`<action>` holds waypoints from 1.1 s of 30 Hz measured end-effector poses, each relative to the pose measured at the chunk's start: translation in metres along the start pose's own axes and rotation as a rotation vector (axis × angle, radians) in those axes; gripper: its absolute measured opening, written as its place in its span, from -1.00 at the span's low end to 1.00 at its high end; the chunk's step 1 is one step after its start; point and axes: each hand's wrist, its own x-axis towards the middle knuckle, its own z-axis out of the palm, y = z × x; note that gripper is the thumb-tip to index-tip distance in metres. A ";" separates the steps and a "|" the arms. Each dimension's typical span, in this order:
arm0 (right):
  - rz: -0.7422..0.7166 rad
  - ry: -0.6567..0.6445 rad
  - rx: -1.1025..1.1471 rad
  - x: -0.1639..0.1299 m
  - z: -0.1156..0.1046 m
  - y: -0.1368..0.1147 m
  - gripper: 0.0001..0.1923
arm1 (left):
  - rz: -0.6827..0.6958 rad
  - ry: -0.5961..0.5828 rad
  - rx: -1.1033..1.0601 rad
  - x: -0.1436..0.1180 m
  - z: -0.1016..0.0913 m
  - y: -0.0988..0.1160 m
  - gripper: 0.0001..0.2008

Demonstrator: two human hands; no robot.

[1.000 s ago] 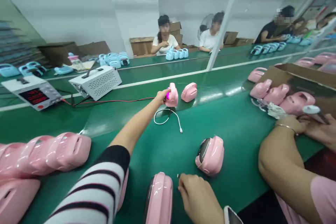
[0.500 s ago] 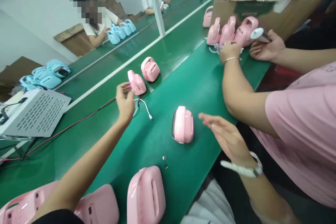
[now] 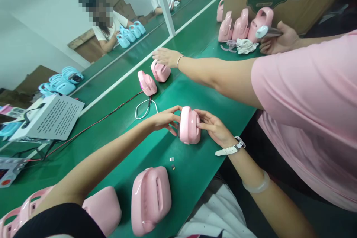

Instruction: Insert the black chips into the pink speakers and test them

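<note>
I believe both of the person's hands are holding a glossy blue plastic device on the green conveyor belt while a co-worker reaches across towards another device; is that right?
Not quite: the glossy plastic device between the left hand and right hand is pink, not blue, as the head view shows. The rest holds: it sits on the green conveyor belt, and a co-worker's hand reaches across to another pink device.

The pink case [image 3: 189, 130] is glossy, smooth plastic; the green table [image 3: 212, 85] has a smooth, slightly shiny surface; the box [image 3: 304, 7] is matt cardboard.
</note>
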 end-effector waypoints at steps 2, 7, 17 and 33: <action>0.015 0.005 0.007 0.002 -0.001 0.000 -0.52 | 0.019 0.029 -0.005 0.000 0.003 -0.002 -0.49; 0.057 -0.001 0.002 0.004 -0.001 -0.001 -0.51 | 0.042 0.046 -0.029 0.001 0.004 -0.012 -0.49; 0.089 -0.013 -0.062 0.005 -0.002 -0.009 -0.47 | 0.080 0.062 -0.071 0.000 0.006 -0.014 -0.53; -0.480 0.208 -0.531 -0.036 0.035 -0.002 -0.92 | 0.275 0.285 -0.242 -0.032 0.035 -0.046 -0.51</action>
